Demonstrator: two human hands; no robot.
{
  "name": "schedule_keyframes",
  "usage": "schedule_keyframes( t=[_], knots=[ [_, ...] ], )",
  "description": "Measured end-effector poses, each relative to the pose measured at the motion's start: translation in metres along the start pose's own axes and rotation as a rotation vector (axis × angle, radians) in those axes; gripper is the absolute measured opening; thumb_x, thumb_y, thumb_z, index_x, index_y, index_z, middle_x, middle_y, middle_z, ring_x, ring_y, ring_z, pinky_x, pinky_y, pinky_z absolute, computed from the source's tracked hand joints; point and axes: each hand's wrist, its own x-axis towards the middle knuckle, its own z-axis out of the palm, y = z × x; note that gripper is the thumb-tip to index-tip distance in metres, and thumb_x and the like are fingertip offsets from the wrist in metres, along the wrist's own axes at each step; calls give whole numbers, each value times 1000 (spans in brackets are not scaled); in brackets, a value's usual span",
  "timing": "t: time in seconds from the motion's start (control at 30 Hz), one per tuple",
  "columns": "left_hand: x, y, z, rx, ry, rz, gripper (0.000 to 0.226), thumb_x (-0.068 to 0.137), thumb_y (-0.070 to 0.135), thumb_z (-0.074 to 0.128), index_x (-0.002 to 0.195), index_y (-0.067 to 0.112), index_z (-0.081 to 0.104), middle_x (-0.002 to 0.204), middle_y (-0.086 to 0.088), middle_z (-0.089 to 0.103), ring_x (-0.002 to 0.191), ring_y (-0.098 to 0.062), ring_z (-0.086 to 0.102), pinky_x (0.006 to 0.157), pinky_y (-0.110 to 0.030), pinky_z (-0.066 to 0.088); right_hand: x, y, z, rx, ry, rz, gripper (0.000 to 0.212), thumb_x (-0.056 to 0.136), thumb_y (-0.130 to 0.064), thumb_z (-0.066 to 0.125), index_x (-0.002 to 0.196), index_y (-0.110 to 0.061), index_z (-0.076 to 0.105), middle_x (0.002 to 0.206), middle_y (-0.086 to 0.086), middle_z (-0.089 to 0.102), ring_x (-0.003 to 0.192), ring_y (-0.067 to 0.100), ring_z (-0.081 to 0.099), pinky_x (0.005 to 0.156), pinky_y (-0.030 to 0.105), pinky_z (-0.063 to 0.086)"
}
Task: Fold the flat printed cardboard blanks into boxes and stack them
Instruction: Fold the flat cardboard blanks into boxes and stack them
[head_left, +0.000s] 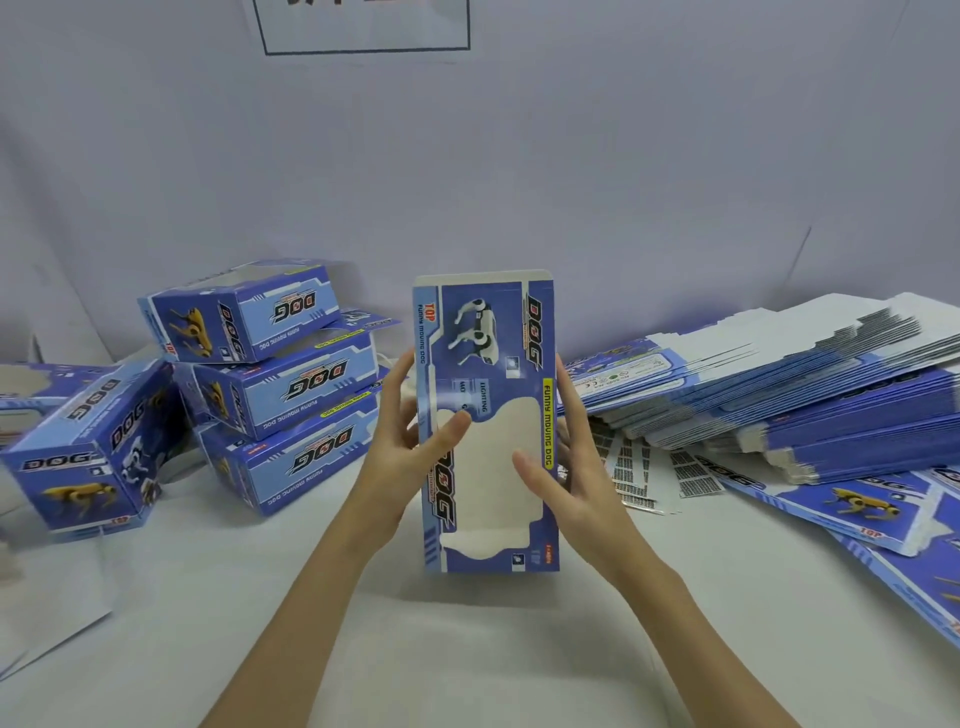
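Note:
A blue printed cardboard blank (485, 332) with a dog picture and a cut-out window stands upright on end in the middle, just above the white table. My left hand (410, 431) holds its left edge, thumb across the front near the window. My right hand (566, 467) holds its right edge, thumb on the front and fingers behind. Three folded boxes (291, 384) lie stacked at the back left. Another folded box (88, 457) stands further left.
A thick pile of flat blanks (779, 395) lies fanned out at the right, with loose blanks (857, 509) spread in front of it. A pale wall rises behind the table (467, 649). A further box is partly visible at the far left edge.

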Motion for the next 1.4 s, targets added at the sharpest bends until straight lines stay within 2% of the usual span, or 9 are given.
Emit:
schedule_keyframes(
  t=[0.2,0.33,0.47,0.67,0.9,1.07,1.17,1.3,1.4],
  knots=[
    [-7,3,5,0,-41,38,72,65,79,80,125,78,42,123,21,71,115,-9,70,77,-22,61,2,-8,5,-176,150,-228,82,103,-29,65,166,-46,16,173,-9,23,155,21,36,96,27,59],
    [-11,11,13,62,-45,103,60,78,67,77,125,79,41,125,29,66,119,-1,65,71,-15,58,2,-10,3,-139,222,-209,72,102,-24,66,162,-38,29,157,-11,50,140,9,54,86,16,57],
    [-14,13,18,71,-37,166,68,87,49,73,130,82,32,128,38,59,125,0,62,75,-18,59,0,-8,4,-83,245,-115,63,97,-34,67,152,-43,39,140,-20,61,130,9,62,85,32,64],
    [-12,9,16,103,-28,172,59,76,66,72,123,80,39,120,33,67,118,-2,66,83,-24,62,5,-12,6,-70,253,-98,42,89,-50,73,124,-54,50,127,-22,66,120,14,70,76,26,64],
    [-9,13,19,149,179,342,59,87,54,74,135,67,43,148,4,52,133,-17,57,90,-36,62,2,0,7,-344,321,-216,85,95,-44,76,163,-42,25,165,-14,28,154,21,35,116,56,45],
    [-12,11,22,312,139,596,47,112,27,33,154,42,45,159,6,33,128,-21,53,100,-51,55,-3,4,31,-358,138,-203,109,83,-60,82,166,-40,15,163,-16,34,151,17,38,122,36,38],
    [-13,14,17,478,159,785,45,110,25,44,155,25,45,154,2,42,119,-24,58,93,-37,57,-2,1,32,-123,145,-69,119,76,-45,93,163,-45,12,143,-16,60,135,12,59,108,41,55],
    [-6,16,15,404,222,490,92,87,56,74,160,40,21,162,17,24,153,-12,29,111,-14,38,0,3,18,-69,221,-91,101,78,-42,92,155,-38,26,126,-6,71,119,17,71,90,45,65],
    [-4,14,4,88,-21,85,93,74,70,77,150,63,24,151,21,50,137,-6,54,96,-20,55,0,4,13,-46,174,-92,103,82,-48,87,159,-42,19,129,-5,71,119,19,72,90,41,65]
  ],
)
